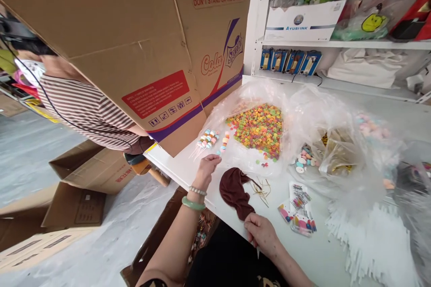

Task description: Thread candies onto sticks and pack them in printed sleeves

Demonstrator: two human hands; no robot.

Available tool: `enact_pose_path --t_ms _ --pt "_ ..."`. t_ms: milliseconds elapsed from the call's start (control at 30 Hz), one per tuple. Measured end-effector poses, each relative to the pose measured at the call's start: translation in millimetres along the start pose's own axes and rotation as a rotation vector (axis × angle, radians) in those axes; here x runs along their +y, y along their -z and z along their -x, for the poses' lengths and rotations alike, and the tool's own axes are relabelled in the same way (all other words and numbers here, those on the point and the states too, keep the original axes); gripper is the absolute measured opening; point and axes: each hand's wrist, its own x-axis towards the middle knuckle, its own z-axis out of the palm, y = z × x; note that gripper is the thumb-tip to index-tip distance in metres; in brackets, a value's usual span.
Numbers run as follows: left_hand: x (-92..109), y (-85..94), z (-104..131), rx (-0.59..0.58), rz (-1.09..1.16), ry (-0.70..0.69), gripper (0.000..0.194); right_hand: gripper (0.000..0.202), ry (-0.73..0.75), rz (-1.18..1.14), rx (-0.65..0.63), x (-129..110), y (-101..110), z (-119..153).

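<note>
My left hand point(208, 167), with a green bangle and bead bracelet at its wrist, is pinched at the lower end of a skewer of coloured pieces point(225, 141). Beside it on the table lies a bunch of similar skewers point(208, 138) with thin pale sticks. Down at the table's near edge, my right hand point(261, 232) is closed on a thin white stick, whose tip shows below the fingers. A dark brown cloth point(235, 190) lies between my hands, touching the right one or nearly so. Gold twist ties point(261, 192) are scattered next to the cloth.
A clear bag of small coloured rings point(261, 128) lies open ahead. To its right are another plastic bag point(323, 112), printed packets point(299, 210) and many white sticks point(377, 242). A tall carton point(161, 54) stands at left, with a person in a striped top point(81, 107) behind it.
</note>
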Motion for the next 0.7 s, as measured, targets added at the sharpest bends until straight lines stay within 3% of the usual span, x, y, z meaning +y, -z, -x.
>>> enact_pose_path --t_ms 67,133,267,333,467,533,600,633,700 --pt "-2 -9.1 29 -0.13 0.241 0.052 0.035 0.017 0.063 -0.073 0.018 -6 4 0" --pt "-3 -19.0 56 -0.245 0.478 0.105 0.037 0.021 0.218 -0.104 0.11 -19 10 1" --pt "-7 -39.9 103 -0.328 0.625 0.129 0.031 0.033 0.478 -0.136 0.393 -52 19 3" --pt "-13 -51.7 122 -0.355 0.642 0.134 0.027 0.037 0.5 -0.185 0.418 -61 19 2" --pt "-31 -71.7 152 -0.38 0.516 0.08 0.015 0.034 0.385 -0.363 0.448 -58 13 0" --pt "-36 -72.7 154 -0.493 0.319 0.002 0.014 0.034 0.329 -0.445 0.468 -51 16 1" --pt "-33 -64.8 140 -0.591 0.054 -0.062 0.012 0.034 0.292 -0.454 0.471 -45 26 3" --pt "-28 -58.3 127 -0.567 -0.082 -0.087 0.011 0.035 0.275 -0.441 0.48 -42 33 4" --pt "-14 -44.0 91 -0.26 -0.325 -0.19 0.017 0.036 0.253 -0.401 0.506 -37 48 6"
